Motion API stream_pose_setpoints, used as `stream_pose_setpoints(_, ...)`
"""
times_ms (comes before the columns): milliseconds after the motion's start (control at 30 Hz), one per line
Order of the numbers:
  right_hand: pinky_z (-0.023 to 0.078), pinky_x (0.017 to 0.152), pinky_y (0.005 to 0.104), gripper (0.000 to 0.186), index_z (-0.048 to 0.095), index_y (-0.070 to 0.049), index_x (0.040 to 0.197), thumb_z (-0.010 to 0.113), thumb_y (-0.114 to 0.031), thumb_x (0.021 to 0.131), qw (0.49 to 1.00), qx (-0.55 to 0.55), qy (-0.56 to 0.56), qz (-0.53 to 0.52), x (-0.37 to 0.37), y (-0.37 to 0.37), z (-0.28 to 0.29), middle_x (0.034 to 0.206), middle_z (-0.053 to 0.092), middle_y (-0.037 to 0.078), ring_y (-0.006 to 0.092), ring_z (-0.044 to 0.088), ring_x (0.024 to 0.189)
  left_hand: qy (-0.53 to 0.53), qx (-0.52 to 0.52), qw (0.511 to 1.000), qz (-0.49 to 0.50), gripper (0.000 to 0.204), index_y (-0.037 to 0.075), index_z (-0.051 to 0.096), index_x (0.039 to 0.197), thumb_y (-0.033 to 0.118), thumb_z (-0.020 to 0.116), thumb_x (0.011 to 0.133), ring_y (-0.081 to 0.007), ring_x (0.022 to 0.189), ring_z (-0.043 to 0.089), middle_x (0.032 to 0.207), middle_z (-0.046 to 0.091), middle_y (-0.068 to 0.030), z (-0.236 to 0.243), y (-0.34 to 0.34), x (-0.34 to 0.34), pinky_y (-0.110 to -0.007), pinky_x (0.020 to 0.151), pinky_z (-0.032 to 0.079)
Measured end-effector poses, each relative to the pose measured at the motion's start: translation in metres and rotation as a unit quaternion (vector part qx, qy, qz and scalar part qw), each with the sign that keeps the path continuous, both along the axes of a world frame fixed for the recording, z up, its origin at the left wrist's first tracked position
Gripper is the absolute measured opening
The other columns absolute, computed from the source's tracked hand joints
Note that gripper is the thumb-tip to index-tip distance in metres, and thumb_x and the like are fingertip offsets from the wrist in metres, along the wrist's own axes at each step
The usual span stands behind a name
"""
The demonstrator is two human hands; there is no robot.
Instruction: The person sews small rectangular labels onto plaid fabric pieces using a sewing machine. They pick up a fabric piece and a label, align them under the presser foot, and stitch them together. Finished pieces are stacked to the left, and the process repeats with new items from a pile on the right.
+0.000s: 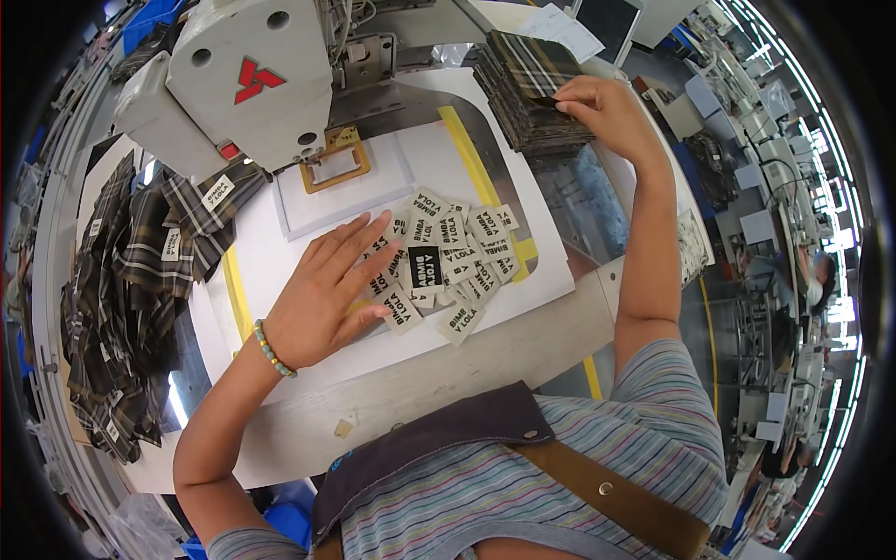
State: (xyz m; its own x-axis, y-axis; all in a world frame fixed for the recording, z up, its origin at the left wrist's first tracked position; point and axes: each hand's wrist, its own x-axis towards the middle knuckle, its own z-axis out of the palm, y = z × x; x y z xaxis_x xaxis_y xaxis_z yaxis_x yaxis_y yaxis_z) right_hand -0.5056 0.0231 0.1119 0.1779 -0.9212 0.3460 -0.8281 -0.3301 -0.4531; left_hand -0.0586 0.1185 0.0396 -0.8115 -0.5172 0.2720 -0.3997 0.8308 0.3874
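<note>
At the right, my right hand (pixel 607 114) pinches the near edge of the top plaid fabric piece (pixel 534 63) on a tall stack of dark checked pieces. My left hand (pixel 322 294) is spread palm down, its fingertips at the left side of a loose heap of pale woven labels (pixel 485 245) with dark print. One black label (pixel 427 269) lies among them. Whether the left fingers touch the labels I cannot tell. Beyond the hand, a brass-coloured clamp frame (pixel 359 159) sits under the sewing machine head (pixel 252 84).
Plaid pieces (pixel 140 280) with labels on them hang in a pile at the left. Yellow tape (pixel 469 154) marks the white work sheet (pixel 373 350). Behind the fabric stack are paper sheets (pixel 560 33) and a dark screen (pixel 605 26). Other workstations and a person (pixel 819 280) appear far right.
</note>
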Motion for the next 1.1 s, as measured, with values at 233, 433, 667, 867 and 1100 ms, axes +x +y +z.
stream_pose_setpoints(233, 0.056, 0.077, 0.0366, 0.021, 0.081, -0.001, 0.1, 0.08, -0.02, 0.091, 0.998, 0.01, 0.057, -0.037, 0.004, -0.004, 0.022, 0.09, 0.079, 0.013, 0.026, 0.075, 0.08, 0.047, -0.044, 0.998, -0.006, 0.06, 0.004, 0.059, 0.145, 0.029, 0.077, 0.094, -0.0403, 0.135, 0.059, 0.159, 0.053, -0.0181, 0.011, -0.003, -0.002, -0.049, 0.11, 0.048)
stream_pose_setpoints(433, 0.059, 0.078, 0.0383, 0.02, 0.078, -0.006, 0.107, 0.073, -0.023, 0.098, 0.965, -0.257, 0.047, -0.015, 0.054, -0.01, 0.026, 0.103, 0.08, 0.011, 0.0294, 0.077, 0.092, 0.125, -0.081, 0.988, 0.038, 0.064, 0.003, 0.062, 0.144, 0.004, 0.083, 0.083, -0.0365, 0.119, 0.07, 0.146, 0.066, -0.0165, 0.013, -0.017, -0.011, -0.043, 0.098, 0.059)
stream_pose_setpoints(667, 0.058, 0.068, 0.0399, 0.017, 0.071, -0.005, 0.104, 0.069, -0.01, 0.087, 0.931, -0.241, 0.203, 0.184, 0.147, 0.017, -0.051, 0.085, 0.072, 0.006, 0.0268, 0.072, 0.081, 0.126, -0.176, 0.971, 0.097, 0.07, 0.003, 0.056, 0.149, -0.002, 0.079, 0.083, -0.0339, 0.118, 0.07, 0.146, 0.065, -0.0156, -0.007, -0.043, -0.059, -0.041, 0.1, 0.06)
stream_pose_setpoints(867, 0.058, 0.068, 0.0357, 0.019, 0.071, -0.004, 0.1, 0.071, -0.008, 0.081, 0.93, -0.214, 0.197, 0.225, 0.153, 0.034, -0.081, 0.091, 0.072, 0.003, 0.0229, 0.072, 0.084, 0.117, -0.167, 0.972, 0.114, 0.043, 0.003, 0.064, 0.131, -0.001, 0.072, 0.089, -0.0331, 0.098, 0.071, 0.114, 0.069, -0.0136, -0.027, -0.066, -0.069, -0.042, 0.084, 0.059)
stream_pose_setpoints(1100, 0.06, 0.075, 0.0341, 0.021, 0.077, -0.003, 0.1, 0.076, -0.011, 0.081, 0.947, -0.204, 0.199, 0.145, 0.124, 0.053, -0.064, 0.105, 0.077, 0.007, 0.0228, 0.074, 0.095, 0.157, -0.201, 0.956, 0.142, 0.018, 0.004, 0.071, 0.098, 0.0, 0.073, 0.081, -0.0292, 0.086, 0.069, 0.096, 0.069, -0.009, -0.033, -0.075, -0.065, -0.041, 0.075, 0.058)
